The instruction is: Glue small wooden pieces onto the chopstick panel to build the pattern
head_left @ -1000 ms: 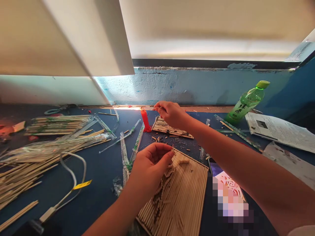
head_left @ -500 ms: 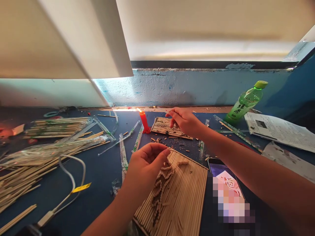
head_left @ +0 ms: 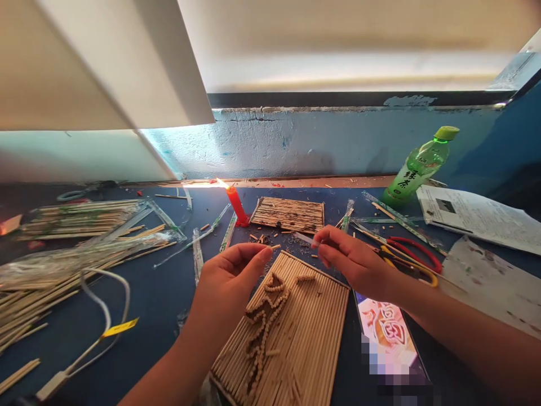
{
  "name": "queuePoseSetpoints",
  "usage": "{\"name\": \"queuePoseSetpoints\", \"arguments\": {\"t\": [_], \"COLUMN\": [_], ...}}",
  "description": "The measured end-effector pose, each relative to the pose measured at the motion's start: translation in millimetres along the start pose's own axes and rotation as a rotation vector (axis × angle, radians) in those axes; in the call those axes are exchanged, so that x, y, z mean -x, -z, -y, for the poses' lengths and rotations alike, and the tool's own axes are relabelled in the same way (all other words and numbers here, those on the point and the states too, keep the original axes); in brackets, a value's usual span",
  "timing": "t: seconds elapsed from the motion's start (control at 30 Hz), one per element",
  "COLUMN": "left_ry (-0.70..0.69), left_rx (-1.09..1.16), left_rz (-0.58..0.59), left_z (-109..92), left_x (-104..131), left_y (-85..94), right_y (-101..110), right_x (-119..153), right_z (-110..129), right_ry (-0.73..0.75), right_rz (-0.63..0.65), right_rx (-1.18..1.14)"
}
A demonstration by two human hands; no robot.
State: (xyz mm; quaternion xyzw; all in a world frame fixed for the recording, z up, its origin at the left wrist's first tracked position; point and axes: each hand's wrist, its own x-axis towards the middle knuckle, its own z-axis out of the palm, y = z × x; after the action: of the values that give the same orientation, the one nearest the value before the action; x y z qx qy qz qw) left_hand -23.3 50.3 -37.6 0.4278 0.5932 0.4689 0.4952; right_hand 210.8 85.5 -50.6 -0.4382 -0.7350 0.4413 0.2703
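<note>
My left hand (head_left: pixel 230 282) pinches a short piece of wooden stick (head_left: pixel 275 246) between thumb and fingertips, above the far left edge of a board of joined sticks (head_left: pixel 316 338). On that board, short stick pieces (head_left: pixel 276 316) stand side by side in a winding outline. In my right hand (head_left: pixel 357 262) is a thin translucent stick that looks like glue (head_left: pixel 303 239), its tip pointing left toward the wooden piece but apart from it. Beyond my hands burns a red candle (head_left: pixel 237 206), beside a smaller stick panel (head_left: pixel 289 214) with dark marks.
Bundled sticks (head_left: pixel 84 220) and a white cable (head_left: pixel 105 316) lie left. To the right are red-handled scissors or pliers (head_left: pixel 416 251), a phone (head_left: pixel 389 338), papers (head_left: pixel 477 220) and a green bottle (head_left: pixel 418 169). Clear plastic wrappers (head_left: pixel 198 256) and small scraps are scattered about.
My right hand has come back from near the candle flame, down and toward my left hand, with the translucent stick. The piece in my left hand now shows, and the red handles are uncovered.
</note>
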Motion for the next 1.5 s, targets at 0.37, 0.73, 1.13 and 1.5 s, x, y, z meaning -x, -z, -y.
{"name": "queuePoseSetpoints", "arguments": {"t": [0.37, 0.73, 1.13, 1.5], "left_ry": [0.034, 0.026, 0.029, -0.030], "left_rx": [0.021, 0.020, -0.003, -0.099], "left_rz": [-0.003, 0.018, 0.031, 0.058], "left_z": [-1.9, -1.8, -2.7, 4.5], "left_x": [1.0, 2.3, 3.1, 2.8], "left_y": [-2.2, -1.9, -1.8, -2.0], "right_y": [0.0, -2.1, -1.6, 24.0], "right_x": [0.4, 0.6, -5.2, -23.1], "right_z": [8.0, 5.8, 4.0, -26.8], "right_ry": [0.036, 0.040, 0.006, -0.138], "right_rz": [0.080, 0.053, -0.082, -0.250], "right_rx": [0.129, 0.120, 0.094, 0.422]}}
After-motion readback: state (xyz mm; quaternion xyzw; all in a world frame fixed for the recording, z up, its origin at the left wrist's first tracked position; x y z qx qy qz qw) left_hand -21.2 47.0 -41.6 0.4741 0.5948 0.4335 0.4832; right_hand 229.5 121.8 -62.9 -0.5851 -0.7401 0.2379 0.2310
